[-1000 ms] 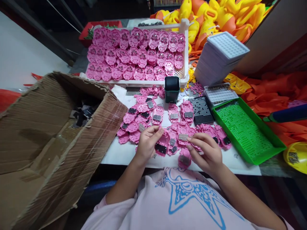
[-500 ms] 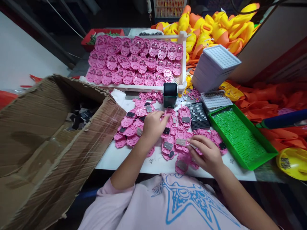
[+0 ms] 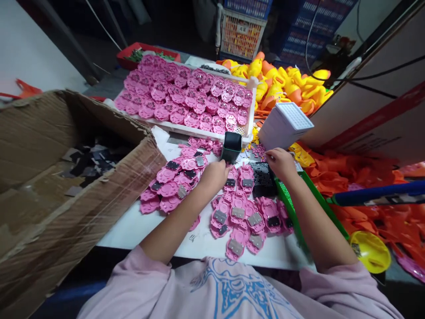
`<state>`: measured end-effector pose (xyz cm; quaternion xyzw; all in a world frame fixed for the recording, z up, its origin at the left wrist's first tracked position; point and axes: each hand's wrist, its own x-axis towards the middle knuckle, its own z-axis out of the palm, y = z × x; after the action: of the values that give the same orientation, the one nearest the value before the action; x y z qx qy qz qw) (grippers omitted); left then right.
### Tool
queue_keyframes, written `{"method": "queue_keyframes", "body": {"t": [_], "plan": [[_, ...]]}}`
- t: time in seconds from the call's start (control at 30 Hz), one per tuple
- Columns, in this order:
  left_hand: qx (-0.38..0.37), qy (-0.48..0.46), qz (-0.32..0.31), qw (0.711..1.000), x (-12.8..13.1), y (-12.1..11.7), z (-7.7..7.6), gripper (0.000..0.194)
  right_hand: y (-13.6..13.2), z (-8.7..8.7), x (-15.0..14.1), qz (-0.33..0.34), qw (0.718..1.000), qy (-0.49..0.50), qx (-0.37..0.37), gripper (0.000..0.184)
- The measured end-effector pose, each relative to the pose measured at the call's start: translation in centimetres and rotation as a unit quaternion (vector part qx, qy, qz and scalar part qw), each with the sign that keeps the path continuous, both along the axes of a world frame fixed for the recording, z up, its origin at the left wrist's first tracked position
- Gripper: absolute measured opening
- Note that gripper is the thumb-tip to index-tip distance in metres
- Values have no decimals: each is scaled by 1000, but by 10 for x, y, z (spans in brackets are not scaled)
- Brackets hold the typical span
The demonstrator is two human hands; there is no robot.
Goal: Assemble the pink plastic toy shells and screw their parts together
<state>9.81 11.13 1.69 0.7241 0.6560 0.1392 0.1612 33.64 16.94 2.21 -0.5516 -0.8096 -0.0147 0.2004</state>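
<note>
R hand [image 3: 280, 165] nr wht stack [image 3: 282, 128], arm [image 3: 318, 221] across grn tray [image 3: 286, 199], L hand [image 3: 215, 176] nr blk cup [image 3: 231, 149], grips unclear

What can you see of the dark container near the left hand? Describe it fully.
The dark container is an open-topped, squarish cup with a faint greenish tint at its rim; it looks like plastic. It appears to stand upright between the white crate and the left hand, with small pink pieces to its left. The left hand is close to its near side, but whether they touch is unclear; any contents are too dark to see.
</note>
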Motion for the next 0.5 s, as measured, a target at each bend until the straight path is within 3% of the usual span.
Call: {"method": "queue_keyframes", "body": {"t": [0.17,0.27,0.37,0.5], "plan": [[16,-17,-75,997,-52,-53,20,17,35,-18,-11,22,983,-156,-95,24],[-2,-5,-94,996,-79,-88,21,19,45,-25,-14,6,970,-210,-122,28],[-52,41,-91,994,-89,-115,15,27,54,-31,-15,-8,958,-244,-149,30],[-110,100,-82,985,-86,-133,10,37,61,-38,-14,-15,948,-266,-175,30]]}}
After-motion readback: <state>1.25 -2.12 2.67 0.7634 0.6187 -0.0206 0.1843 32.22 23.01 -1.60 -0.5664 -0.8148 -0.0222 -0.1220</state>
